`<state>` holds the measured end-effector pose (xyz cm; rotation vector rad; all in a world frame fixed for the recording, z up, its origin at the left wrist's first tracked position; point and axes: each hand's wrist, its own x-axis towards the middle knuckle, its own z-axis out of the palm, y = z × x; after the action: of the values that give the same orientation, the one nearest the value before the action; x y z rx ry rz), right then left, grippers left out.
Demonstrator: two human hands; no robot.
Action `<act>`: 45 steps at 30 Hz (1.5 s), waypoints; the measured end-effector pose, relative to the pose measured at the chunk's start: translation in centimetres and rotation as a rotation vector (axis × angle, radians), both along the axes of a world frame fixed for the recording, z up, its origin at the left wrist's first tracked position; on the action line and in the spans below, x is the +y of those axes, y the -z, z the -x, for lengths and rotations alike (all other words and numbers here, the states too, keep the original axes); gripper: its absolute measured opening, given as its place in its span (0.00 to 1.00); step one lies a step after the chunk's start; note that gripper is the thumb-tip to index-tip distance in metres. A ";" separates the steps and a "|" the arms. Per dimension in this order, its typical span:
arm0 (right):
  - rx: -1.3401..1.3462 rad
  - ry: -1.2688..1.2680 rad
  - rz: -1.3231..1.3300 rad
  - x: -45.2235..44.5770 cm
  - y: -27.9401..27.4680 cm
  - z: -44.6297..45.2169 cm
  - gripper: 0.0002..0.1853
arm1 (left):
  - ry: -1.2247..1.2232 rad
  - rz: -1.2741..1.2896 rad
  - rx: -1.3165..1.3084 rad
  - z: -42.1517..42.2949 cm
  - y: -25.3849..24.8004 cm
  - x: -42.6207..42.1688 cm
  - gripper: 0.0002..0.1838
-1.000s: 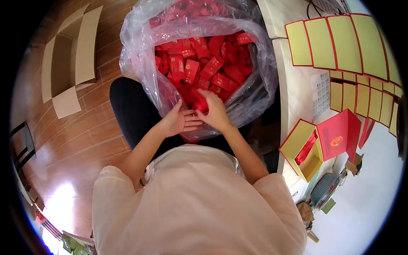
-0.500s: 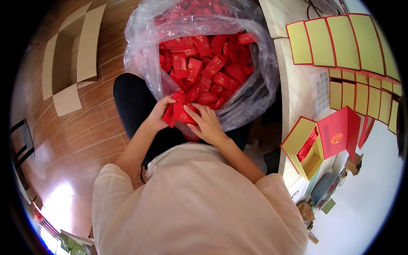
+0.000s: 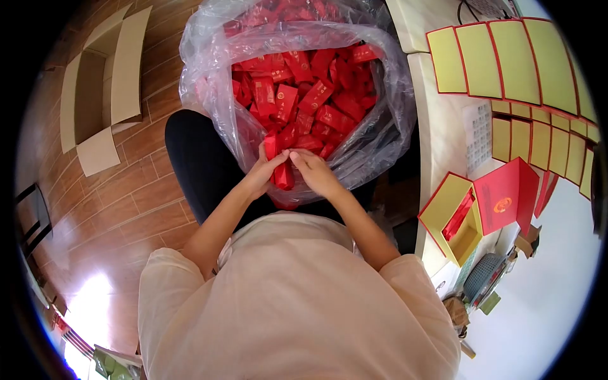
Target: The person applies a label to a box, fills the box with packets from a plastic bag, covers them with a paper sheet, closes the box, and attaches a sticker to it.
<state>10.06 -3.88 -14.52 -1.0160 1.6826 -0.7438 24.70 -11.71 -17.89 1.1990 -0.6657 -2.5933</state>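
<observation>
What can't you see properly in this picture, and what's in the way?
In the head view:
Part of the held red packet: the left hand covers it.
The bottom of the plastic bag: piled packets hide it.
The small print on those piled packets: too tiny to read.
The bag's far end: cut off by the top edge.
The rightmost yellow-lined boxes: cut off by the dark lens rim.

Straight ahead: a bag (image 3: pixel 394 120), with packets (image 3: pixel 316 95) heaped in it. At its near side, left hand (image 3: pixel 258 177) and right hand (image 3: pixel 318 177) side by side — a held packet (image 3: pixel 284 177) between them. To the left, on the floor (image 3: pixel 145 202), a carton (image 3: pixel 125 73). To the right, alongside the bag, a table (image 3: pixel 437 120); on it, rows of boxes (image 3: pixel 478 60) farther off, a sheet (image 3: pixel 478 136) just beside — and nearer, an open box (image 3: pixel 446 208).
</observation>
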 end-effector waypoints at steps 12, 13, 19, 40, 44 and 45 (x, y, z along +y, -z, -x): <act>0.875 -0.053 -0.280 -3.4 10.6 10.9 0.41 | -0.010 -0.116 -0.124 1.0 -0.8 -0.5 0.31; 0.786 0.008 -0.292 -3.8 9.4 10.3 0.41 | -0.026 -0.066 -0.124 0.9 -0.5 -0.6 0.31; -0.394 0.346 -0.152 -2.4 4.9 6.4 0.39 | -0.056 0.097 -0.150 1.5 0.0 -1.7 0.38; 0.496 0.584 0.004 -11.0 13.5 12.3 0.49 | -0.044 0.118 -0.158 1.3 0.1 -0.9 0.40; 0.381 0.350 -0.169 -10.2 13.7 12.7 0.44 | -0.072 0.114 -0.165 1.2 -0.7 -1.9 0.39; 0.401 0.224 -0.190 -9.8 13.6 12.7 0.42 | -0.073 0.132 -0.164 1.2 -0.7 -2.3 0.39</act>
<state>-2.60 -13.64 -28.08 -0.8913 2.1960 -0.5297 23.50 -14.03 -17.23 1.3767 -0.7954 -2.3693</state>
